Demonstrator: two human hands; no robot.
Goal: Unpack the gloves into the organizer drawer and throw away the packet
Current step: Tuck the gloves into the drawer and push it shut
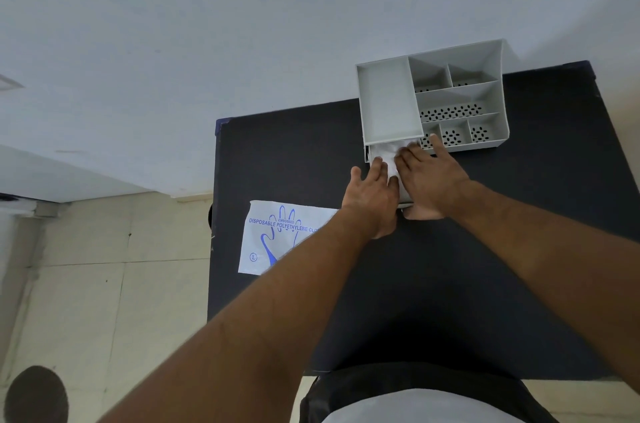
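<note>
A grey organizer (388,100) with several compartments stands at the far side of the black table (284,159). Its drawer (370,154) is pulled out toward me at the front left. A stack of clear white gloves (389,154) lies in the drawer. My left hand (372,192) and my right hand (427,178) both rest flat on the gloves, fingers spread, pressing them down. The flat packet (277,239), white with blue print of a hand, lies on the table to the left, partly under my left forearm.
The table stands against a pale wall. The tiled floor (104,266) lies to the left, with a dark round object (36,395) at the bottom left corner. The table's left edge runs close to the packet.
</note>
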